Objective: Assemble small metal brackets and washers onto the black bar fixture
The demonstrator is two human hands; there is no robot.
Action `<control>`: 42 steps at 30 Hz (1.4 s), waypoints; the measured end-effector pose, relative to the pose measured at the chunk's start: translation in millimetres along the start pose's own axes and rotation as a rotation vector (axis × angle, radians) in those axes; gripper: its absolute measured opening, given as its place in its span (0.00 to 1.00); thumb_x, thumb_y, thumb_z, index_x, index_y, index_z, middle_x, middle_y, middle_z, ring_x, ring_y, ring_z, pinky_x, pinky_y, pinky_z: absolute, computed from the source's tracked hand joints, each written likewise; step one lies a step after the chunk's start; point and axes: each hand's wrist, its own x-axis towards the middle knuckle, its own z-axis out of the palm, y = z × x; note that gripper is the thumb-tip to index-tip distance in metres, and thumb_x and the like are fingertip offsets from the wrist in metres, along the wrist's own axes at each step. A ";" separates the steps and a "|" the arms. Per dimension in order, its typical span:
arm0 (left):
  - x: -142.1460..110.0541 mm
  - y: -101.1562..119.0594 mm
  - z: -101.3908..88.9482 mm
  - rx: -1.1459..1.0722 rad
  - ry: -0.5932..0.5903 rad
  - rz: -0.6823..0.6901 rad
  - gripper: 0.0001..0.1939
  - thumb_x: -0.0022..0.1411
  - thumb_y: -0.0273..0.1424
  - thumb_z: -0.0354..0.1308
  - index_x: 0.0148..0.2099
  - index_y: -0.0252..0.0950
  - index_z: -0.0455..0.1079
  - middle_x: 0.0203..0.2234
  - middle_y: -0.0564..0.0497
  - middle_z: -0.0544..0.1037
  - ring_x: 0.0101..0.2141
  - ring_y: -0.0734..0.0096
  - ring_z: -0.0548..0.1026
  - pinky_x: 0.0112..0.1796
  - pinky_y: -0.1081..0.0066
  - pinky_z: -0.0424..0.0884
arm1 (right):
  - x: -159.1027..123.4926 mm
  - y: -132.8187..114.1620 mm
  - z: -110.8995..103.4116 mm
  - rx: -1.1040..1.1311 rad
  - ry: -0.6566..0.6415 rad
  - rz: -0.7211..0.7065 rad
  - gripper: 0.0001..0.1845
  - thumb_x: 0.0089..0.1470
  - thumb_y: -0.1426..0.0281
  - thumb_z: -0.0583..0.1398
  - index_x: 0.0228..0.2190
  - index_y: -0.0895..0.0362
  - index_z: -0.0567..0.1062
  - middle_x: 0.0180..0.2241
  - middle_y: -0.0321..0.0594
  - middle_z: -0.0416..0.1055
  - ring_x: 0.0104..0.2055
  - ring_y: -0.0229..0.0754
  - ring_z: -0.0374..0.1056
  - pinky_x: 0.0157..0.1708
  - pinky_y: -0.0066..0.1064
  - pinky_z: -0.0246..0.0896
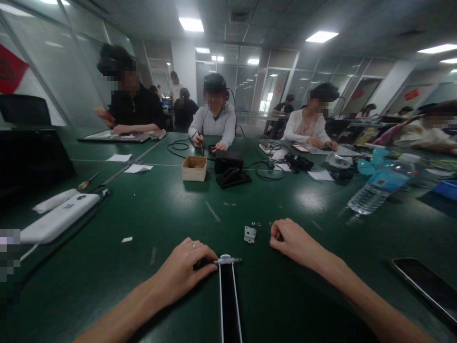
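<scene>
My left hand (pixel 191 262), a ring on one finger, pinches the left end of a short threaded metal rod (pixel 228 260). This rod lies crosswise at the top of a long dark bar with white edges (pixel 228 305), which runs toward me. To the right, my right hand (pixel 287 238) rests on the table with its fingers curled together. Whatever is between those fingertips is too small to make out. Beside them lie small metal nuts (pixel 258 224) and a bent metal bracket with holes (pixel 250 234).
A water bottle (pixel 380 188) and a phone (pixel 426 286) are on my right. At left lie a white power bank-like case (pixel 60 216) and a screwdriver (pixel 87 182). Ahead stand a small open box (pixel 194 169) and a black stand (pixel 232 177). Several people sit across the green table (pixel 171 205).
</scene>
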 end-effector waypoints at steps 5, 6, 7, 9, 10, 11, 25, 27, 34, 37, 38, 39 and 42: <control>-1.4 -2.7 1.9 -0.016 0.005 -0.004 0.05 0.61 0.27 0.58 0.40 0.39 0.71 0.29 0.55 0.74 0.29 0.71 0.69 0.34 0.70 0.62 | -3.2 -8.1 -5.7 -0.060 0.023 -0.063 0.06 0.50 0.70 0.57 0.26 0.58 0.73 0.30 0.43 0.70 0.34 0.45 0.64 0.33 0.36 0.59; -1.5 -2.6 2.0 -0.016 0.003 -0.005 0.05 0.61 0.27 0.58 0.40 0.39 0.71 0.29 0.55 0.74 0.30 0.70 0.69 0.34 0.70 0.62 | -3.8 -9.4 -7.3 -0.068 0.019 -0.064 0.05 0.50 0.71 0.57 0.26 0.58 0.73 0.30 0.43 0.70 0.34 0.45 0.64 0.33 0.36 0.59; -1.6 -2.4 1.9 -0.016 0.001 -0.006 0.05 0.60 0.26 0.58 0.40 0.39 0.71 0.29 0.55 0.74 0.29 0.70 0.69 0.34 0.71 0.62 | -4.3 -10.3 -8.9 -0.073 0.014 -0.066 0.05 0.50 0.71 0.57 0.26 0.58 0.73 0.30 0.43 0.71 0.34 0.45 0.64 0.32 0.35 0.59; -1.3 -1.8 1.7 -0.013 0.000 -0.007 0.05 0.61 0.26 0.58 0.40 0.39 0.71 0.29 0.55 0.74 0.29 0.71 0.69 0.34 0.71 0.62 | -4.7 -10.4 -11.0 -0.071 0.007 -0.075 0.05 0.50 0.72 0.57 0.28 0.58 0.73 0.30 0.43 0.71 0.33 0.44 0.65 0.31 0.34 0.60; -1.1 -1.6 1.7 -0.011 0.000 -0.007 0.05 0.61 0.27 0.59 0.40 0.39 0.71 0.28 0.55 0.74 0.29 0.71 0.69 0.34 0.70 0.62 | -4.6 -9.6 -11.5 -0.065 0.008 -0.079 0.05 0.51 0.72 0.56 0.28 0.58 0.74 0.30 0.42 0.71 0.33 0.44 0.65 0.31 0.34 0.60; -1.0 -1.4 1.6 -0.008 0.001 -0.007 0.05 0.61 0.27 0.59 0.40 0.39 0.71 0.28 0.55 0.74 0.28 0.71 0.69 0.34 0.70 0.62 | -4.3 -8.4 -11.4 -0.058 0.011 -0.082 0.06 0.51 0.72 0.56 0.30 0.57 0.74 0.30 0.42 0.71 0.33 0.43 0.65 0.31 0.33 0.61; -0.6 -2.6 2.4 -0.010 0.021 0.017 0.03 0.62 0.29 0.57 0.40 0.39 0.71 0.29 0.55 0.75 0.29 0.71 0.70 0.35 0.70 0.63 | -18.5 -35.9 3.5 0.203 0.094 -0.394 0.11 0.61 0.70 0.52 0.40 0.56 0.73 0.39 0.42 0.71 0.41 0.42 0.66 0.42 0.36 0.64; -0.6 -2.5 2.3 -0.008 0.022 0.020 0.03 0.62 0.29 0.57 0.40 0.39 0.71 0.29 0.55 0.75 0.29 0.71 0.70 0.35 0.70 0.63 | -21.4 -45.5 10.8 0.227 0.088 -0.418 0.11 0.60 0.71 0.52 0.39 0.56 0.73 0.39 0.42 0.71 0.41 0.42 0.67 0.42 0.36 0.64; -1.0 -4.3 4.6 0.009 0.038 0.028 0.06 0.64 0.33 0.55 0.39 0.39 0.71 0.27 0.54 0.75 0.28 0.71 0.69 0.35 0.70 0.64 | -24.8 -57.2 26.3 0.317 0.046 -0.438 0.10 0.60 0.74 0.53 0.39 0.58 0.73 0.37 0.42 0.72 0.39 0.40 0.67 0.39 0.33 0.65; -1.5 -5.5 5.5 0.003 0.040 0.041 0.05 0.64 0.32 0.54 0.40 0.39 0.71 0.27 0.54 0.75 0.28 0.72 0.69 0.35 0.69 0.64 | -25.0 -56.9 23.6 0.345 0.022 -0.434 0.09 0.59 0.74 0.54 0.39 0.57 0.74 0.37 0.41 0.72 0.39 0.40 0.68 0.40 0.33 0.65; -1.5 -5.5 5.4 0.003 0.034 0.040 0.05 0.64 0.32 0.55 0.40 0.39 0.71 0.28 0.54 0.75 0.28 0.71 0.69 0.35 0.69 0.64 | -25.0 -56.9 22.3 0.355 0.009 -0.425 0.09 0.58 0.74 0.55 0.39 0.56 0.74 0.37 0.41 0.73 0.38 0.40 0.68 0.39 0.33 0.65; -1.4 -5.3 5.2 0.005 0.029 0.037 0.05 0.64 0.31 0.55 0.40 0.39 0.71 0.28 0.54 0.75 0.28 0.71 0.69 0.35 0.69 0.64 | -24.9 -56.9 21.1 0.364 -0.005 -0.411 0.09 0.57 0.75 0.56 0.39 0.56 0.74 0.36 0.40 0.73 0.38 0.39 0.68 0.39 0.32 0.65; -0.9 -4.7 4.5 0.004 0.028 0.042 0.04 0.64 0.31 0.56 0.40 0.39 0.71 0.28 0.54 0.74 0.28 0.71 0.69 0.35 0.69 0.63 | -24.4 -57.7 19.1 0.388 -0.043 -0.364 0.10 0.55 0.76 0.58 0.39 0.56 0.75 0.36 0.39 0.72 0.36 0.38 0.68 0.36 0.29 0.66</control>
